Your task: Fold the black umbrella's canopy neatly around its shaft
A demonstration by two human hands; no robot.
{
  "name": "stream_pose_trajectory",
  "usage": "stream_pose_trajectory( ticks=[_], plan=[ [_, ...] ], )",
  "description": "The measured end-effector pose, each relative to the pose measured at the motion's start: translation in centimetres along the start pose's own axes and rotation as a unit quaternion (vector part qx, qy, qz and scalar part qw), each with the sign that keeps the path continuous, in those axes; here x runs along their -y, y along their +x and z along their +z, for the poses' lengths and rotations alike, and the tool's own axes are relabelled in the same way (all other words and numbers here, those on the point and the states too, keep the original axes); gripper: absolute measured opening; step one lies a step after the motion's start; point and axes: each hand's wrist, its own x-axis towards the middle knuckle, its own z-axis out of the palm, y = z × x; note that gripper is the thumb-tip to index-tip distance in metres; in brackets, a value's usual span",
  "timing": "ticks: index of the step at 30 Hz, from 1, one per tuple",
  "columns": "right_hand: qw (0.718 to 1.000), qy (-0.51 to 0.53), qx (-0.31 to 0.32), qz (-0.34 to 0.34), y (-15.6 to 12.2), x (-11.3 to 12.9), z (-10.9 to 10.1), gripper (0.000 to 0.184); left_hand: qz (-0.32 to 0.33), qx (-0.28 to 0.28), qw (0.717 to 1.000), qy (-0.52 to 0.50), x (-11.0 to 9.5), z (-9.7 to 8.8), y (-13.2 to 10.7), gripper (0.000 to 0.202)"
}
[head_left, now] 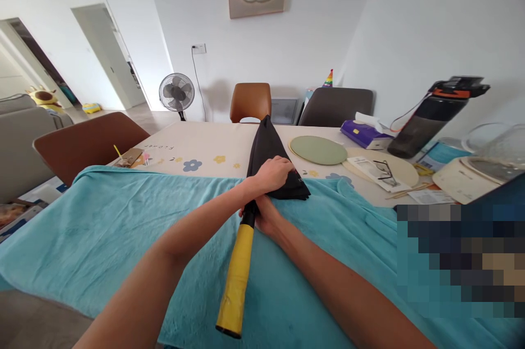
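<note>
A black umbrella with its canopy folded and a flap of cloth spread to the right lies over the turquoise blanket. Its yellow handle points toward me. My left hand crosses over the top, fingers closed on the black canopy cloth. Below it, my right hand is wrapped around the umbrella close to the black collar above the handle; part of this hand is hidden by the left wrist and the umbrella.
On the table's right side are round placemats, a purple tissue box, glasses, a tall dark bottle and a white appliance. Chairs stand behind the table. A fan is at the back left.
</note>
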Motion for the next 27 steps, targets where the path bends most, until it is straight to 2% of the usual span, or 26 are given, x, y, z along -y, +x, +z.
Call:
stream_pose_trajectory(
  ticks=[4,7,10,14,19,22,27],
  plan=[
    [1.000,-0.002,0.014,-0.017,0.2,-0.2,0.0,0.013,0.090,0.094,0.990,0.056,0.3,1.8,2.6,0.043],
    [1.000,0.004,0.022,-0.021,0.4,-0.4,-0.1,0.014,0.094,0.143,0.981,0.092,0.2,2.4,3.6,0.040],
    [0.999,0.011,0.028,-0.014,0.5,-0.4,-0.2,0.013,0.077,0.145,0.980,0.109,0.1,2.3,4.1,0.037],
    [0.999,0.029,0.012,0.019,0.4,-0.3,-0.3,0.008,0.050,0.071,0.993,0.079,0.2,0.9,4.3,0.033],
    [0.998,0.037,-0.012,0.056,0.3,-0.1,-0.2,0.009,-0.033,-0.060,0.997,-0.025,1.7,-2.4,3.2,0.027],
    [0.998,0.034,-0.019,0.052,0.1,0.1,0.0,0.008,-0.092,-0.134,0.978,-0.127,3.8,-4.2,1.9,0.026],
    [0.998,0.037,-0.010,0.048,-0.1,0.3,0.0,0.005,-0.198,-0.207,0.914,-0.289,7.7,-5.8,-1.5,0.021]
  ],
)
